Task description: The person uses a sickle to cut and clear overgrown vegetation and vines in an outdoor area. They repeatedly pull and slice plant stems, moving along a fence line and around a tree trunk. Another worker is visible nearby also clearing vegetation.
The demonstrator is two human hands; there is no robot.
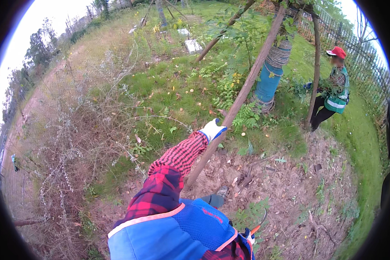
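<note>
My left hand (212, 130), in a white and blue work glove, reaches forward and rests against a slanting wooden support pole (234, 109). Its fingers are at the pole's near side; how far they close round it is not plain. Low at my right side, my right hand (249, 235), gloved too, holds a sickle (260, 224) by its orange handle, with the thin curved blade pointing up. Beyond the pole stands a tree trunk wrapped in blue material (268, 81) and coils of rope (279, 56).
A co-worker (338, 84) in a red cap and green vest stands behind another pole (316, 65), holding cut greenery. Dry brush (74, 130) covers the left. A metal fence (354, 45) runs along the right. Dead branches (317, 226) lie on the leaf-strewn ground.
</note>
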